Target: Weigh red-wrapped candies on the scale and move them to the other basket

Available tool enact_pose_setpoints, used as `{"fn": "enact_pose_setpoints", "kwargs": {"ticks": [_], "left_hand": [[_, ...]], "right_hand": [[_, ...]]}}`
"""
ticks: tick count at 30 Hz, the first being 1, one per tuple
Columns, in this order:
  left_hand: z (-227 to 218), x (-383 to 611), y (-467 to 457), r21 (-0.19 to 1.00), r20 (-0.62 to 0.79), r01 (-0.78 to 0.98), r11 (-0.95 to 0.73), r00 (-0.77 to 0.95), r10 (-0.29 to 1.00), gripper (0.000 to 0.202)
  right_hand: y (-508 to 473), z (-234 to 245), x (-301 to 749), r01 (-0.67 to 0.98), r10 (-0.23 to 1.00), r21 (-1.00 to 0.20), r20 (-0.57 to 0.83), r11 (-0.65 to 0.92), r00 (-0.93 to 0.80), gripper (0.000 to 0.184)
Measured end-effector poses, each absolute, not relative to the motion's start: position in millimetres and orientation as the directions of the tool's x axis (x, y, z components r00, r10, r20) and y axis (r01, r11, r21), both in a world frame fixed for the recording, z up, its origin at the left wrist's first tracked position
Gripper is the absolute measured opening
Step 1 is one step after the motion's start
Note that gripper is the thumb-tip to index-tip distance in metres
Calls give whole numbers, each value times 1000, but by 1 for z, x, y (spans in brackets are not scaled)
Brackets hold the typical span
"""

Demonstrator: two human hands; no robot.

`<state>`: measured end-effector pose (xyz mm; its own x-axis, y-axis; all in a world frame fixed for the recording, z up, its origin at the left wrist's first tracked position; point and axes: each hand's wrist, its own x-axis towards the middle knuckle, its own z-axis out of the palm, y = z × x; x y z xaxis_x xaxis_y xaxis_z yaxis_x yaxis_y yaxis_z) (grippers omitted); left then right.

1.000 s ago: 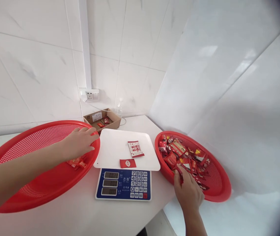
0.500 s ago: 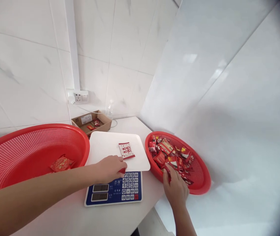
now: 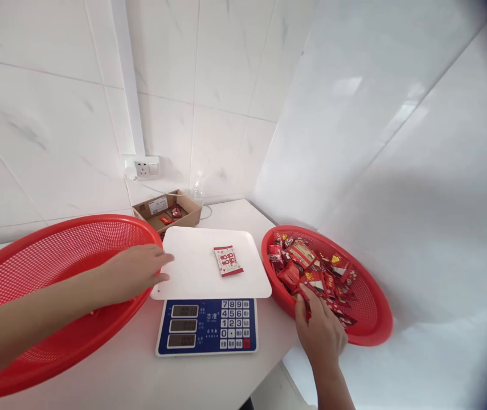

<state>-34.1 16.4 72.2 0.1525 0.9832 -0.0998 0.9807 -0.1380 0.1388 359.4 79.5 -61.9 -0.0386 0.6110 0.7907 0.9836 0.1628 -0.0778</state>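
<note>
My left hand (image 3: pixel 138 270) is over the right rim of the left red basket (image 3: pixel 110 221), beside the scale's pan. Its fingers are apart, with nothing visible in them. On the white weighing pan (image 3: pixel 192 267) lies a single white-and-red printed packet (image 3: pixel 228 261). Below the pan, the blue scale panel (image 3: pixel 207 327) shows lit digits and a keypad. My right hand (image 3: pixel 320 327) rests at the near side of the right red basket (image 3: pixel 382 310), its fingertips among small red wrapped packets (image 3: pixel 301 254). Thumb and forefinger are spread; the other fingers are partly hidden.
Behind the scale stands an open cardboard box (image 3: pixel 189 212) with a few small red packets. A clear plastic bottle (image 3: pixel 197 188) is against the wall near a cable and a wall socket (image 3: pixel 143 168). The white table (image 3: pixel 226 210) meets a pale panel on the right.
My left hand has moved left from the pan's front edge to the left basket, and the small red item in it no longer shows. My right hand stays at the right basket.
</note>
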Motion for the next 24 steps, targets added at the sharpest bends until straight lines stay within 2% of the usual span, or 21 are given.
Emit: {"fn": "enact_pose_setpoints", "kwargs": {"ticks": [5, 9, 14, 18, 21, 24], "left_hand": [[65, 28, 53, 171, -174, 888, -428, 454, 874, 48], [45, 76, 89, 196, -173, 831, -521, 552, 815, 52], [25, 94, 113, 186, -128, 856, -482, 507, 852, 41], [36, 69, 103, 226, -66, 884, -410, 434, 898, 30], [58, 33, 74, 293, 28, 910, -294, 299, 954, 35], [76, -6, 32, 424, 130, 893, -149, 103, 986, 26]], "right_hand": [[79, -60, 357, 988, 603, -58, 796, 146, -42, 33], [79, -57, 357, 986, 602, -59, 797, 156, -47, 36], [78, -59, 359, 983, 620, -56, 782, 175, -65, 40], [79, -61, 361, 982, 614, -46, 785, 182, -77, 37], [78, -61, 361, 985, 601, -30, 795, 172, -80, 35], [77, -59, 360, 986, 593, -11, 800, 167, -92, 33]]}}
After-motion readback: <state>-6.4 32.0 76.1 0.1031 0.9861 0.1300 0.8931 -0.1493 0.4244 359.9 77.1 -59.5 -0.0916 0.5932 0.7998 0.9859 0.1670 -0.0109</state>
